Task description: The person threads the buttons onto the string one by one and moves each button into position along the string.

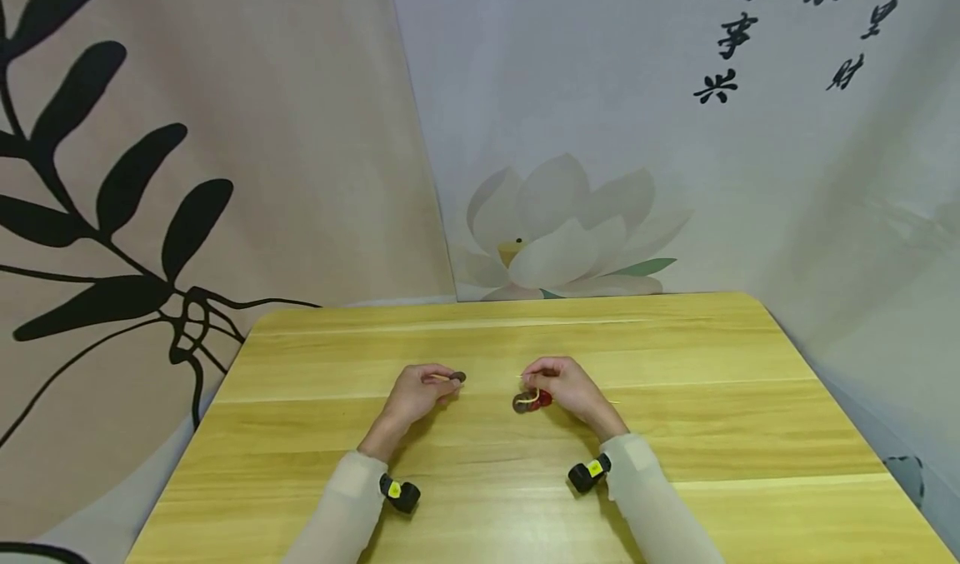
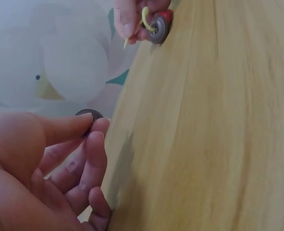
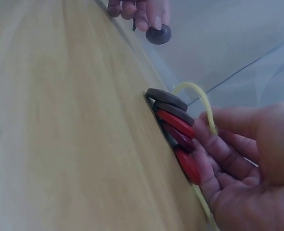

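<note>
My left hand (image 1: 418,393) pinches a dark brown round button (image 1: 458,376) between thumb and fingertips, above the table on the left side. In the right wrist view that loose button (image 3: 159,34) shows its round face. Opposite it, my right hand (image 1: 567,385) pinches a yellow cord (image 3: 205,103) near one end, with a short tip poking past the fingers. Threaded on the cord is a slanted row of several buttons, brown ones (image 3: 167,97) at the front and red ones (image 3: 174,122) behind, beside the right fingers. A gap separates the two hands.
The pale wooden table (image 1: 487,481) spreads under both hands. A black wrist camera (image 1: 401,496) is strapped to the left sleeve, another camera (image 1: 588,474) to the right one. Behind the table's far edge hangs a printed cloth (image 1: 570,114) with a lotus and writing.
</note>
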A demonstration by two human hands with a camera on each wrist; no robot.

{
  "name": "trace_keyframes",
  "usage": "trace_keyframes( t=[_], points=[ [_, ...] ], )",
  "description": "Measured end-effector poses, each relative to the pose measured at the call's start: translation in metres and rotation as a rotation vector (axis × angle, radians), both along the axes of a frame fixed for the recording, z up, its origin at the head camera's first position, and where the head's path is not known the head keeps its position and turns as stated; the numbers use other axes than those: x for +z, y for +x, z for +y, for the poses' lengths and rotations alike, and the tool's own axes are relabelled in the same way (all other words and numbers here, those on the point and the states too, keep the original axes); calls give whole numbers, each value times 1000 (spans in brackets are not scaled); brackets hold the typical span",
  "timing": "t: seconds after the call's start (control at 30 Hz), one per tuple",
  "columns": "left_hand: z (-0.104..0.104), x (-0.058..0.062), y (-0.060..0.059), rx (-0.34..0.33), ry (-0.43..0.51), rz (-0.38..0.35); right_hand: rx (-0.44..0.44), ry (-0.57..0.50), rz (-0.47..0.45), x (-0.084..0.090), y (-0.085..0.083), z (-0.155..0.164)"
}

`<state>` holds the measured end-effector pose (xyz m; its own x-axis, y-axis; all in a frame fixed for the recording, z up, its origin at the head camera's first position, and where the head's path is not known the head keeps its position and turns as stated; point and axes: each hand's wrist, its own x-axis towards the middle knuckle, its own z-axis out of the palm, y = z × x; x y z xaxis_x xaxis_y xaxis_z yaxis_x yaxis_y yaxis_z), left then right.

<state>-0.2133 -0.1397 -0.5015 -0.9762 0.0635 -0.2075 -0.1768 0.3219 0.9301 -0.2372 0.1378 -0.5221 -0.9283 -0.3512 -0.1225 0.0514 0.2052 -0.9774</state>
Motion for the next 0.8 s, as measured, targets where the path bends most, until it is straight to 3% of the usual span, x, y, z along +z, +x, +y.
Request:
trace_keyframes(
  t=[0.27,0.67,0.8],
  points=[
    [4,1,2,1,60,-19,-9,4,9,0,1,-1],
    [5,0,5,-54,48,3,-11,0,13,0,1,-1],
    [7,-1,4,-40,74,14,-12,3,17,1,3,-1]
  ],
)
